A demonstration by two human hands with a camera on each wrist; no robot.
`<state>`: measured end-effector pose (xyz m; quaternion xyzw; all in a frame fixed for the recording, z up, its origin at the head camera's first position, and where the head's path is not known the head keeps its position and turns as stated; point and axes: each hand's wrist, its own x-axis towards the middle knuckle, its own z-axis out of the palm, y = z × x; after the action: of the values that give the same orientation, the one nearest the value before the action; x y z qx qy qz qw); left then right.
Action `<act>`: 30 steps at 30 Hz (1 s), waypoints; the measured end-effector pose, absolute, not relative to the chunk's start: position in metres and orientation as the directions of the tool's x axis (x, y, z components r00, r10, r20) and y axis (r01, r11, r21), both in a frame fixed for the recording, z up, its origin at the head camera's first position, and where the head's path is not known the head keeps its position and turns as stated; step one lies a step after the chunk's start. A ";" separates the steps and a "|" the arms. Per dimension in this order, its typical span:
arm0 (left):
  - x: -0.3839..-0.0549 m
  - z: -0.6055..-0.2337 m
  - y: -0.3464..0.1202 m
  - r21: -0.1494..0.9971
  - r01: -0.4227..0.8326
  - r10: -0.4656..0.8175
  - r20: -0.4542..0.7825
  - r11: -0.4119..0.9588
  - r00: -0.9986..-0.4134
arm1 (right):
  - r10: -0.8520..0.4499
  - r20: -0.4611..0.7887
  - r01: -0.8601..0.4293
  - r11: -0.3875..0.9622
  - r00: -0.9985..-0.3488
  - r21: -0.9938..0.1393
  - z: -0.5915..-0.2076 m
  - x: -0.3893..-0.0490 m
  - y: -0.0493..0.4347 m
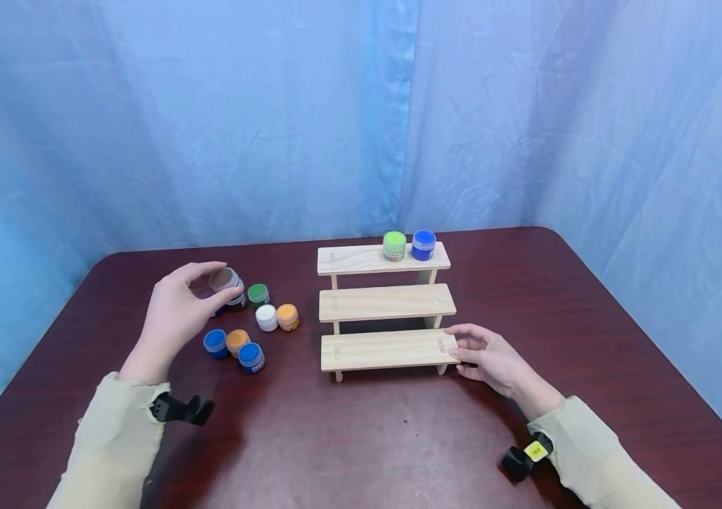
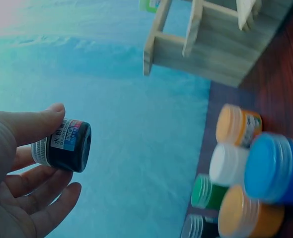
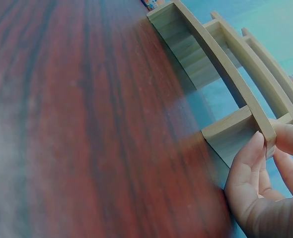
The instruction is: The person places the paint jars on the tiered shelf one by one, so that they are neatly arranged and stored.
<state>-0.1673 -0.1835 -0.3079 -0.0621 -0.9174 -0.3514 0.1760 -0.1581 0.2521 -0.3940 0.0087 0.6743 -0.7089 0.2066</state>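
Here, a dark jar (image 2: 74, 145) between thumb (image 2: 30, 126) and fingers (image 2: 46, 187) of the left grip (image 1: 176, 311), shelf end (image 1: 435, 346) likewise in the right grip (image 1: 491, 360)

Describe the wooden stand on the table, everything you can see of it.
The wooden stand is pale, visibly grained and looks unpainted. Three plank shelves step up toward the curtain, joined by upright supports whose ends show as slots near the shelf ends. It stands upright on the dark red-brown table. A light green jar and a blue jar sit on the top shelf's right half. The right hand pinches the lowest shelf's right end.
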 end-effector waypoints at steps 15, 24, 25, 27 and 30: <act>-0.189 -0.292 -0.143 0.726 0.278 0.011 0.350 0.629 -0.937 | -0.276 -0.301 0.311 0.007 -0.913 -0.950 -0.392 -0.157 0.252; -0.203 -0.288 -0.113 0.773 0.280 0.020 0.327 0.570 -0.945 | -0.273 -0.308 0.316 0.016 -0.911 -0.949 -0.391 -0.157 0.251; -0.205 -0.288 -0.110 0.776 0.283 0.025 0.327 0.564 -0.945 | -0.273 -0.308 0.316 0.013 -0.911 -0.949 -0.391 -0.157 0.251; -0.208 -0.289 -0.104 0.781 0.293 0.035 0.329 0.551 -0.944 | -0.272 -0.306 0.315 0.011 -0.912 -0.949 -0.392 -0.157 0.252; -0.212 -0.290 -0.096 0.791 0.308 0.048 0.335 0.529 -0.941 | -0.273 -0.302 0.313 0.005 -0.913 -0.950 -0.392 -0.157 0.252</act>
<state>-0.2123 -0.0960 -0.2900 -0.1032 -0.8635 -0.4742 0.1372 -0.1573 0.2520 -0.3921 0.0148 0.6779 -0.7050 0.2076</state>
